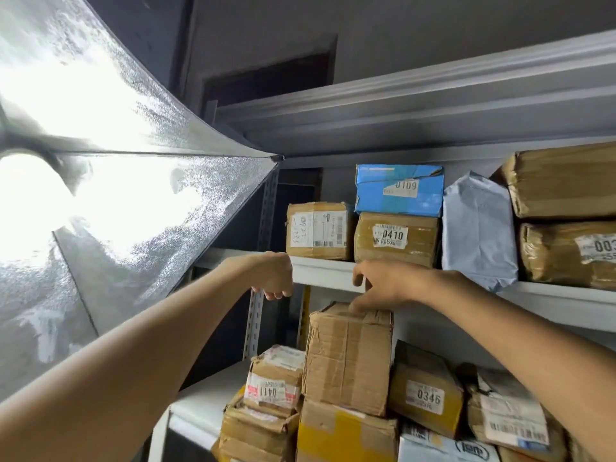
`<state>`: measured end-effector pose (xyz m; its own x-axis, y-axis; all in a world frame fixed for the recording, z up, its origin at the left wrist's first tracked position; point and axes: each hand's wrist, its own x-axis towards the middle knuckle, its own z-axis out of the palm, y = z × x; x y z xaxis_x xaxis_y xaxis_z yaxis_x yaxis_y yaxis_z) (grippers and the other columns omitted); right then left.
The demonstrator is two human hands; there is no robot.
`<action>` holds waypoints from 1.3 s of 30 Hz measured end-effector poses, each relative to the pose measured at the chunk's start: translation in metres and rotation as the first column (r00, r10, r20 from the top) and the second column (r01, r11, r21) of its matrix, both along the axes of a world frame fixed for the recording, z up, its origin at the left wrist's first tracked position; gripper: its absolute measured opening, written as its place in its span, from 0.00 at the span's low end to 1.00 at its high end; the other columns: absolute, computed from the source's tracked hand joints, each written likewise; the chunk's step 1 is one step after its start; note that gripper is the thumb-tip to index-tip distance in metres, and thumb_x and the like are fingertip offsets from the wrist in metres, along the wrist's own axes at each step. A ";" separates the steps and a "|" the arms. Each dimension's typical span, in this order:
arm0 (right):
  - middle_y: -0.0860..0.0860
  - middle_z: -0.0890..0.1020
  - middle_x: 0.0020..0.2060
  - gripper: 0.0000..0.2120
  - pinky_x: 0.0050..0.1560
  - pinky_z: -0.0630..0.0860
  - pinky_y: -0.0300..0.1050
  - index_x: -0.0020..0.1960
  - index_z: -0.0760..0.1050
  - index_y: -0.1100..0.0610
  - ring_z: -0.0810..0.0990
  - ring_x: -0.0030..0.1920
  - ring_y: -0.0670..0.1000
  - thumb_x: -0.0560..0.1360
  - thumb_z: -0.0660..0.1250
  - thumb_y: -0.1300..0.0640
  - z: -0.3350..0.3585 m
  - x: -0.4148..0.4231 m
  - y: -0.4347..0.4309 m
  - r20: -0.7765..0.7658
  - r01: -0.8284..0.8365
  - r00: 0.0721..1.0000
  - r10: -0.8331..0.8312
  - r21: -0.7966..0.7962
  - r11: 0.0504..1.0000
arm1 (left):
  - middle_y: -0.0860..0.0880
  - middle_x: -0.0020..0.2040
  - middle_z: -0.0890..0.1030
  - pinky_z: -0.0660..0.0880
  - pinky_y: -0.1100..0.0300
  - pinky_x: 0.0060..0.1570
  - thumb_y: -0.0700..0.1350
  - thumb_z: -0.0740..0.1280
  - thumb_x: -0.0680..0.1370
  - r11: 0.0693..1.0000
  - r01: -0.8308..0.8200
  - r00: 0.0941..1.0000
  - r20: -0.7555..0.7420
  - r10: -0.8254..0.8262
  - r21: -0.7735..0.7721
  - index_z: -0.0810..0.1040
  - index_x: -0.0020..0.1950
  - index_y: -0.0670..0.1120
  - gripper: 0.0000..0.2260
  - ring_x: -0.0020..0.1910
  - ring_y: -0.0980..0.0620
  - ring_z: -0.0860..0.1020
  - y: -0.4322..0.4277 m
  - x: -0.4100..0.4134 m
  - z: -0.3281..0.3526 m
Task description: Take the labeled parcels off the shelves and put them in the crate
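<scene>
Labeled parcels fill two white shelves. On the upper shelf (323, 273) stand a brown box with a white label (318, 230), a box marked 0410 (395, 238) and a blue box marked 0109 (398, 190). Below, a tall plain cardboard box (348, 358) stands between parcel 0411 (275, 383) and parcel 0346 (425, 393). The fingertips of my right hand (388, 285) rest on the tall box's top, thumb raised clear of it. My left hand (275, 278) hovers before the upper shelf's edge with fingers curled, holding nothing. No crate is in view.
A large silver reflector with bright lamps (110, 195) fills the left side, close to my left arm. A grey-blue wrapped parcel (476, 231) and taped brown boxes (566, 255) crowd the upper shelf's right. Further boxes (343, 435) are stacked under the tall one.
</scene>
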<state>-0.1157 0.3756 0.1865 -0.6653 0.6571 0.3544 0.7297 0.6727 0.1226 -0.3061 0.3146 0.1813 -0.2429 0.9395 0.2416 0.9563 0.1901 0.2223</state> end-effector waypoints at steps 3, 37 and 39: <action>0.46 0.76 0.50 0.22 0.47 0.73 0.42 0.61 0.72 0.52 0.75 0.50 0.48 0.72 0.71 0.43 0.003 -0.005 0.007 -0.055 0.014 0.998 -0.013 0.010 1.000 | 0.44 0.54 0.83 0.77 0.59 0.52 0.40 0.62 0.80 0.998 0.042 0.999 -0.031 -0.040 0.053 0.77 0.60 0.42 0.11 0.52 0.50 0.82 0.017 -0.007 0.012; 0.62 0.36 0.76 0.51 0.75 0.52 0.52 0.74 0.28 0.64 0.42 0.77 0.62 0.75 0.67 0.55 0.042 -0.126 0.068 -0.569 0.173 0.811 -0.137 0.011 0.985 | 0.43 0.59 0.79 0.74 0.56 0.53 0.46 0.66 0.76 0.745 0.192 0.856 0.262 -0.445 0.639 0.59 0.77 0.57 0.31 0.56 0.44 0.78 0.123 -0.082 0.062; 0.61 0.35 0.75 0.53 0.74 0.54 0.52 0.74 0.25 0.63 0.43 0.77 0.62 0.74 0.68 0.54 0.039 -0.133 0.075 -0.597 0.170 0.792 -0.130 0.011 0.985 | 0.43 0.60 0.78 0.75 0.56 0.53 0.47 0.64 0.77 0.738 0.177 0.813 0.325 -0.483 0.651 0.67 0.73 0.54 0.24 0.57 0.44 0.77 0.132 -0.079 0.063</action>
<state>-0.2487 0.4506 0.2253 -0.2071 0.6945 0.6890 0.7639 0.5548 -0.3296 -0.3855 0.4462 0.2444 -0.1647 0.6963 0.6986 0.6882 -0.4262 0.5871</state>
